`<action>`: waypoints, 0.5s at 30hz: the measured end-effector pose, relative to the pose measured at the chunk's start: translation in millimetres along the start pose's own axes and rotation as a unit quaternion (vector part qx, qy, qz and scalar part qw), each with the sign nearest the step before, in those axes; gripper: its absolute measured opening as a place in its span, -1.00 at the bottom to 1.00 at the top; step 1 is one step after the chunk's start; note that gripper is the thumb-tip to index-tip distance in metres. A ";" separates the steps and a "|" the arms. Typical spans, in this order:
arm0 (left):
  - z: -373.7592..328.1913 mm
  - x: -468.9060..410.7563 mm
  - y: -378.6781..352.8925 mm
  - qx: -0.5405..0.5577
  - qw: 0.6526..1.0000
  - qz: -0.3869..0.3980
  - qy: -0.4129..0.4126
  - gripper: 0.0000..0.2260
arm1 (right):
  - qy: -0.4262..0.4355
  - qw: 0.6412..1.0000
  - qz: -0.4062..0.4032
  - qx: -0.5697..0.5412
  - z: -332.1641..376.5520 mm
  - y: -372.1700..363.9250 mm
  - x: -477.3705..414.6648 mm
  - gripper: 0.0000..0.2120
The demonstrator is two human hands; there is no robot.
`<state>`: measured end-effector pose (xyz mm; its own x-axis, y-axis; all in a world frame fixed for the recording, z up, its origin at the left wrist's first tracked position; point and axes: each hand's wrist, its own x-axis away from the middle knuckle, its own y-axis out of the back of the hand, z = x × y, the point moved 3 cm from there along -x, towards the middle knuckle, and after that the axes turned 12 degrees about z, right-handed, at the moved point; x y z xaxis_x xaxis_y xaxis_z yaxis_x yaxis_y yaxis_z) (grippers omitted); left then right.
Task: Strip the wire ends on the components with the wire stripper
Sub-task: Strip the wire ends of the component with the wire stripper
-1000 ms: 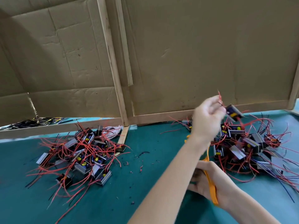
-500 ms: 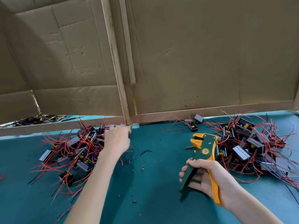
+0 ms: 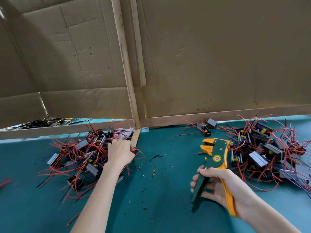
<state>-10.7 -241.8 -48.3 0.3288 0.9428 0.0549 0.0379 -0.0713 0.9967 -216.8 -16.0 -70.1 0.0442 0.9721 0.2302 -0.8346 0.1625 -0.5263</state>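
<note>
Grips the wire stripper (image 3: pixel 217 158) in the right hand (image 3: pixel 218 184), fingers wrapped round both handles, off to the right of the wooden post (image 3: pixel 127 73). Stands the tool almost straight up: handles low and near the body, head high and far, orange mouth facing left toward the post. Lays the left hand (image 3: pixel 120 153) on the pile of components (image 3: pixel 80 153) just left of the post, fingers curled down into the red wires (image 3: pixel 58 173). Cannot tell whether they pinch a piece. Likely next: bring one wire rightward into that mouth, using the nearer left hand.
</note>
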 end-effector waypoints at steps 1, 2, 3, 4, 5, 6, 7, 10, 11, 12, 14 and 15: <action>-2.7 1.2 -0.2 0.000 1.000 0.000 -0.002 -0.84 | -0.001 1.000 0.001 0.000 -0.4 0.0 -0.2 -0.91; -5.9 1.7 0.0 0.005 1.000 0.000 -0.008 -0.84 | -0.002 1.000 0.002 0.000 -0.5 0.1 -0.4 -0.91; -9.6 2.2 1.1 0.023 1.000 0.001 -0.019 -0.85 | -0.002 1.000 0.004 0.000 -0.4 -0.1 -0.7 -0.90; -14.0 3.3 3.4 0.056 0.998 0.003 -0.033 -0.87 | -0.003 1.000 0.005 -0.001 -0.3 -0.3 -0.7 -0.89; -19.3 5.2 6.9 0.096 0.994 0.004 -0.048 -0.91 | -0.003 1.000 0.007 -0.002 -0.2 -0.4 -0.6 -0.86; -25.0 7.2 11.2 0.135 0.989 0.004 -0.067 -0.94 | -0.003 1.000 0.009 -0.004 0.1 -0.3 -0.2 -0.82; -31.1 10.0 15.8 0.167 0.982 0.004 -0.092 -0.92 | -0.003 1.000 0.011 -0.006 0.3 -0.3 0.2 -0.78; -50.1 20.5 27.3 0.233 0.951 0.036 -0.202 -0.86 | 0.001 1.000 0.015 -0.008 1.6 -1.4 1.5 -0.75; -56.3 24.7 28.4 0.248 0.936 0.065 -0.242 -0.87 | 0.004 1.000 0.014 -0.008 2.0 -1.4 1.5 -0.75; -62.5 29.1 27.7 0.256 0.921 0.104 -0.276 -0.88 | 0.006 1.000 0.012 -0.006 2.5 -1.2 1.3 -0.76; -73.4 37.4 20.2 0.245 0.897 0.194 -0.312 -0.87 | 0.010 1.000 0.003 0.004 3.4 -1.1 0.8 -0.83; -77.5 39.9 15.1 0.221 0.894 0.225 -0.318 -0.87 | 0.013 1.000 -0.001 0.007 3.8 -0.8 0.8 -0.88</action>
<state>-70.2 -180.0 -26.4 0.8689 0.4211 0.2601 0.0898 -0.6510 0.7538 -218.1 -16.0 -66.4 0.0604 0.9756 0.2109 -0.8420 0.1632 -0.5142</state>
